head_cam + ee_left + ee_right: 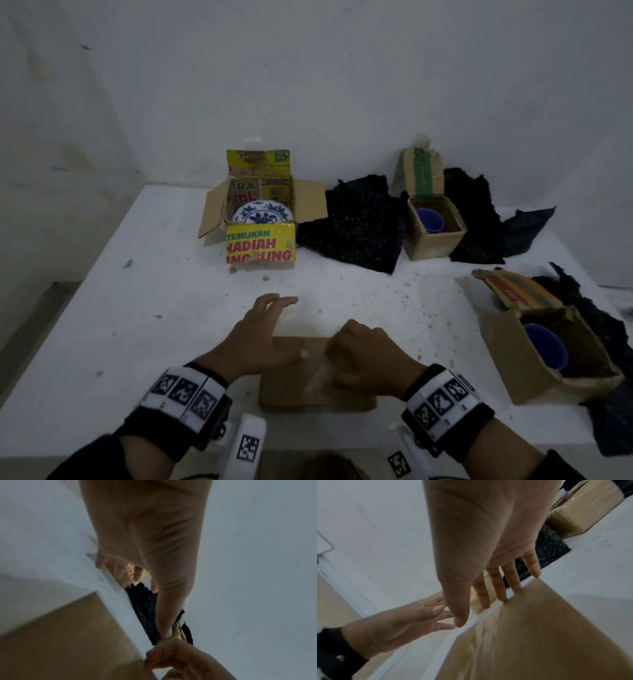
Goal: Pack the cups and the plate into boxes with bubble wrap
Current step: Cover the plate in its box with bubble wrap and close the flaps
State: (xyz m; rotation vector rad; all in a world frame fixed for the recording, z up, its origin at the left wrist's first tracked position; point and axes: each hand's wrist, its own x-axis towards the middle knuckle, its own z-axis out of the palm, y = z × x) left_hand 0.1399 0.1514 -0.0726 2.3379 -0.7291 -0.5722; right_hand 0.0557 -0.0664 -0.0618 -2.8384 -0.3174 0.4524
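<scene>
A closed brown cardboard box (294, 387) (539, 628) lies at the table's near edge, with a glossy clear strip across its top. My left hand (274, 329) (159, 608) hovers over its far left corner with fingers straight and spread, thumb by the right hand. My right hand (359, 346) (472, 614) presses its fingertips on the box's far edge and holds nothing I can see. A blue-patterned plate (263, 214) sits in the open yellow box (260, 245). One blue cup (430, 219) stands in a small open box (435, 240), another blue cup (544, 346) in the open box (534, 383) at right.
Black bubble wrap (352, 222) lies between the yellow box and the small box. More black wrap (479, 212) spreads behind the small box and behind the right-hand box. The white table (137, 308) ends against a white wall.
</scene>
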